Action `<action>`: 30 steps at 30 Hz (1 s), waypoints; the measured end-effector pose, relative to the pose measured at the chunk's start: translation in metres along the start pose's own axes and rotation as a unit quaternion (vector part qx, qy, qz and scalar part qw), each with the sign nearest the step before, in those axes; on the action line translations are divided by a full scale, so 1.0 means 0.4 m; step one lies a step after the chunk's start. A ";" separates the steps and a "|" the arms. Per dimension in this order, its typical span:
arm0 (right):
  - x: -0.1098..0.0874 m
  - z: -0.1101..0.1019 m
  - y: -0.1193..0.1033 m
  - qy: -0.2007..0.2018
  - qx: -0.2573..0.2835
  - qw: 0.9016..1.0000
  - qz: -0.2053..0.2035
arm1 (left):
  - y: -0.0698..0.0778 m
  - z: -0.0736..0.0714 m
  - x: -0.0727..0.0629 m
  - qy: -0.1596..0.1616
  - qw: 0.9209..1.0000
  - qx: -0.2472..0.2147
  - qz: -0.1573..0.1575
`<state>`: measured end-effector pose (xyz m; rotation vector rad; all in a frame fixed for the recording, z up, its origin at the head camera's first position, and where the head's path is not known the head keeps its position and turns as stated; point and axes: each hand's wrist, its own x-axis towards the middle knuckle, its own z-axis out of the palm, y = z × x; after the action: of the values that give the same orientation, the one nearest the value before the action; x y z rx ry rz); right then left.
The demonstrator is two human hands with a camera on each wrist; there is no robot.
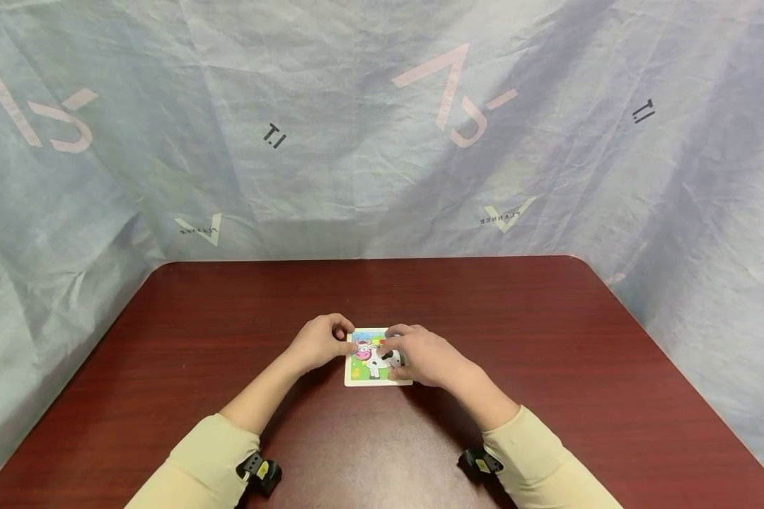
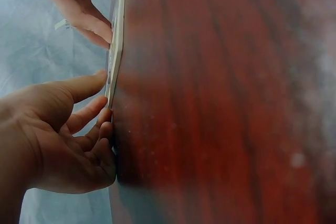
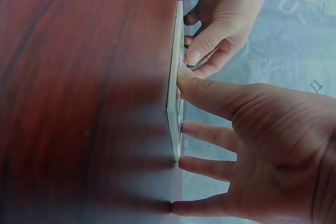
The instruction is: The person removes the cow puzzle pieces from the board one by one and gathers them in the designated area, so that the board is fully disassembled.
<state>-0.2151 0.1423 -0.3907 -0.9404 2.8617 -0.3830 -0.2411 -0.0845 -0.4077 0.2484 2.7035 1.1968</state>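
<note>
A flat square board with a cartoon cow picture and a pale border, like a children's puzzle (image 1: 374, 372), lies on the table. My left hand (image 1: 320, 344) is at its left edge, the thumb on top and the other fingers bent against the side; in the left wrist view this hand (image 2: 63, 135) pinches the edge. From the right, my right hand (image 1: 429, 355) reaches over the cow's hind part and covers some of the picture. The right wrist view shows that hand (image 3: 262, 145) with spread, fairly straight fingers, its thumb touching the board (image 3: 175, 85) and one fingertip down on the table.
The dark red wooden table (image 1: 382, 445) extends around the board on all sides. A pale printed curtain (image 1: 369, 141) hangs behind the table and along both sides. Black devices are strapped at the left cuff (image 1: 259, 472) and the right cuff (image 1: 480, 464).
</note>
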 end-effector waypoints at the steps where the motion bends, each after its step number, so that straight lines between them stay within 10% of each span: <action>1: 0.000 0.000 0.000 0.000 -0.001 1.000 -0.001 | 0.000 0.000 0.001 0.001 1.000 0.002 -0.003; 30: 0.000 0.001 0.003 0.001 -0.012 1.000 -0.017 | 0.020 0.006 0.008 0.027 0.998 0.013 -0.060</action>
<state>-0.2158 0.1431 -0.3915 -0.9930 2.8608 -0.3542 -0.2429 -0.0769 -0.4037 0.0563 2.7377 1.1511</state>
